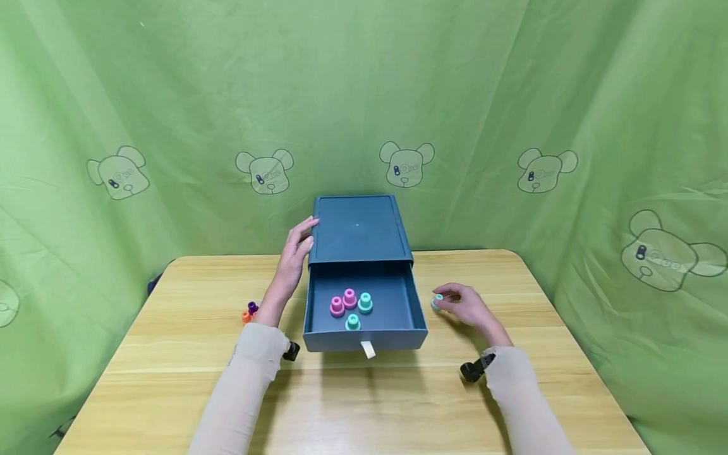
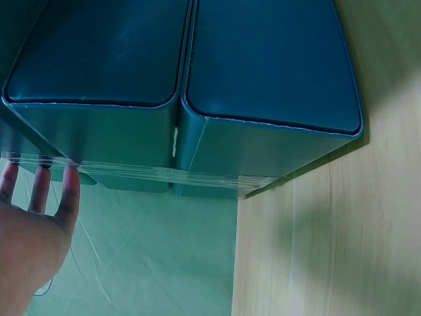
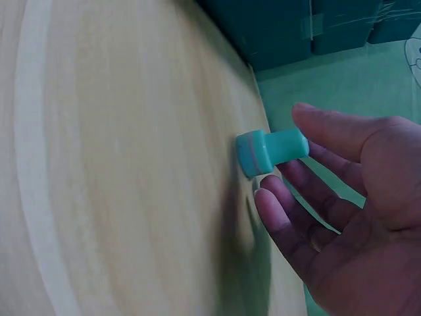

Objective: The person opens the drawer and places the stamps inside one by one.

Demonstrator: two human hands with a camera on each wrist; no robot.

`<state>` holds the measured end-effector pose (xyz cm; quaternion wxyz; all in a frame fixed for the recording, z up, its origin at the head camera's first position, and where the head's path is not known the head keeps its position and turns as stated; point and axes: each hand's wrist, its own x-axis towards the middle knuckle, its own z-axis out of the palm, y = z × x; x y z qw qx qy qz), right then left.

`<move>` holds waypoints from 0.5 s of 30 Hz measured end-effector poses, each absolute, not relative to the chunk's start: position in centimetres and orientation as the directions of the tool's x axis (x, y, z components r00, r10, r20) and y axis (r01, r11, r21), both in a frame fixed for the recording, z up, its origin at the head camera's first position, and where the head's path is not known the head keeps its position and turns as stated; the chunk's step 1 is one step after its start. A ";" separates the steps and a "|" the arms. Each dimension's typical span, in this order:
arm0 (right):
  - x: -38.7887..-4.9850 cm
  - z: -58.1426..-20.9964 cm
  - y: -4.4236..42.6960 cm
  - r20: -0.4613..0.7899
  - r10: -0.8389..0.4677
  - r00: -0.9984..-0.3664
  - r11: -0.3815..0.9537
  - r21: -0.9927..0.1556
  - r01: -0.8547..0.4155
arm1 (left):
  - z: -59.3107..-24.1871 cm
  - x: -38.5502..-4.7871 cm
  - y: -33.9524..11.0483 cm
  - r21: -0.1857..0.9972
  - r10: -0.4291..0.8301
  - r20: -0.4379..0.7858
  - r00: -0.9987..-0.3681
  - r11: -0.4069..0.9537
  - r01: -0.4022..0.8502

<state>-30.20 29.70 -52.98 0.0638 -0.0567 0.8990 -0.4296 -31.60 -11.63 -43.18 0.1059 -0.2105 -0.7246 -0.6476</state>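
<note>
A dark blue drawer box (image 1: 355, 230) has its top drawer (image 1: 392, 319) pulled out, showing two pink pegs (image 1: 337, 307) and two teal pegs (image 1: 365, 303) inside. My left hand (image 1: 292, 256) rests on the box's left side; in the left wrist view its extended fingers (image 2: 68, 197) touch the taped casing. Right of the drawer, my right hand (image 1: 466, 305) is around another teal peg (image 3: 276, 150), which stands on the table. Its thumb and fingers lie loosely about the peg's narrow end, with a small gap at the thumb tip.
Small orange and purple pegs (image 1: 253, 308) lie on the wooden table (image 1: 170, 366), left of the box and partly behind my left forearm. A white pull tab (image 1: 368, 349) hangs from the drawer front. Green curtains (image 1: 341, 95) surround the table's back and sides.
</note>
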 end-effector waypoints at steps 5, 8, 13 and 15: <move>-30.5 -53.5 29.7 -0.064 -0.143 -0.988 0.632 -0.774 -0.041 | -43.1 -31.6 -11.6 0.894 0.172 0.426 -0.888 0.073 0.443; -30.5 -53.6 29.7 -0.065 -0.133 -0.989 0.633 -0.773 -0.034 | -43.1 -31.5 -11.6 0.893 0.174 0.425 -0.888 0.077 0.443; -30.4 -53.6 29.6 -0.056 -0.112 -0.992 0.628 -0.777 -0.027 | -43.1 -31.5 -11.6 0.895 0.166 0.424 -0.891 0.076 0.440; -30.3 -53.5 29.6 -0.052 -0.113 -0.992 0.627 -0.779 -0.031 | -43.1 -31.5 -11.6 0.895 0.163 0.424 -0.891 0.077 0.440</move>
